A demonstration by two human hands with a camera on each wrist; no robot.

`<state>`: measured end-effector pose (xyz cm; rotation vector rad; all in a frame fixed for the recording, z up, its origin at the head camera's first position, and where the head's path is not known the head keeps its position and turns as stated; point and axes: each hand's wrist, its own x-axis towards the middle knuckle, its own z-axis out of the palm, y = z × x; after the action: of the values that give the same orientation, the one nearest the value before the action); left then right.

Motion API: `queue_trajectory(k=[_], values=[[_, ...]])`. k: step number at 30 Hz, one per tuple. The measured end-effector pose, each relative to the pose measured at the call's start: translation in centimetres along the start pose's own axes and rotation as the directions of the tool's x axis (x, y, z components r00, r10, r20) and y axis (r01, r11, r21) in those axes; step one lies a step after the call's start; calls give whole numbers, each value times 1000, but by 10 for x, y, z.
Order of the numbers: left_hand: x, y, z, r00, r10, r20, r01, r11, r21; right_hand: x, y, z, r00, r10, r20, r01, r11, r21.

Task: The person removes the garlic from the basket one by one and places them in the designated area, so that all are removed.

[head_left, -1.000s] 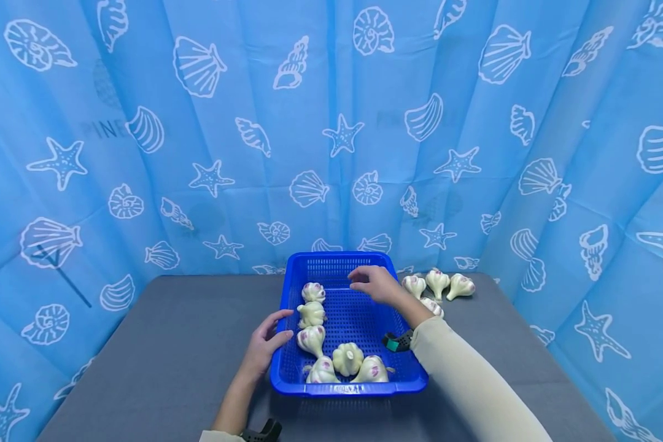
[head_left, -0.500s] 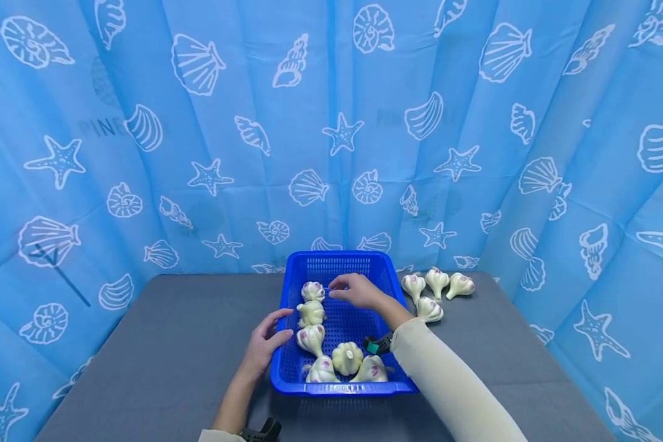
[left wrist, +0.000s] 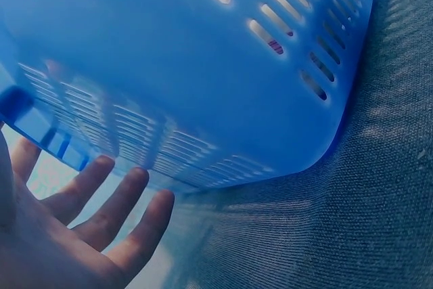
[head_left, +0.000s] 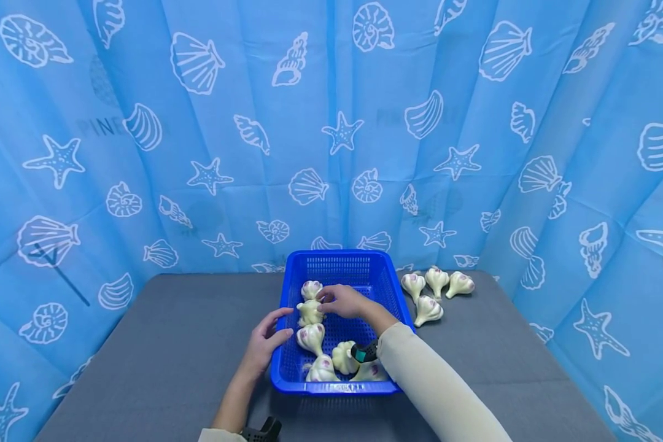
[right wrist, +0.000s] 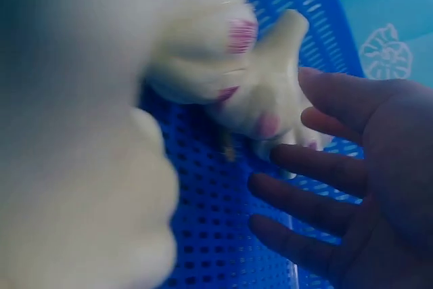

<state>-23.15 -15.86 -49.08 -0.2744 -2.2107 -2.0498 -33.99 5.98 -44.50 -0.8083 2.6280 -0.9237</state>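
Observation:
Inside a blue plastic basket (head_left: 364, 260), garlic bulbs form a row down the left side and along the near end. My right hand (head_left: 345, 301) reaches in, fingertips right at the second garlic bulb from the back (head_left: 310, 313). In the right wrist view its fingers (right wrist: 318, 208) are spread, and the thumb tip meets the stem of a garlic bulb (right wrist: 274, 79). My left hand (head_left: 264, 345) rests at the basket's left rim, thumb by the edge. Seen from the left wrist, its fingers (left wrist: 122, 201) extend loosely beside the slotted outer wall.
Several more garlic bulbs (head_left: 429, 310) lie on the grey tabletop (head_left: 199, 344), right of the basket toward the back. A blue curtain (head_left: 254, 153) with white shells and starfish hangs behind and on both sides. The right forearm crosses the basket's near right corner.
My right hand has moved left and nearer across the basket, from over its right part to the left row of garlic bulbs. The left hand stays at the rim.

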Motion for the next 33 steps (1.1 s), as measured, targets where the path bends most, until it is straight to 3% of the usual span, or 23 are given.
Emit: queue_trajectory(k=[7, 13, 16, 25, 33], values=[[1, -1, 1, 1000, -1, 2, 1, 1000, -15, -1, -2, 7, 999, -22, 42, 21, 1000, 21], [3, -3, 1, 999, 33, -4, -33, 995, -89, -1, -5, 8, 992, -7, 127, 14, 999, -49], [4, -4, 1, 1000, 29, -13, -29, 996, -80, -1, -6, 8, 988, 2, 153, 5, 999, -49], [2, -3, 0, 1000, 29, -4, -30, 998, -62, 1, -11, 12, 989, -11, 145, 20, 998, -64], [2, -2, 2, 999, 39, -9, -40, 997, -65, 2, -16, 19, 985, 71, 160, -54, 992, -111]])
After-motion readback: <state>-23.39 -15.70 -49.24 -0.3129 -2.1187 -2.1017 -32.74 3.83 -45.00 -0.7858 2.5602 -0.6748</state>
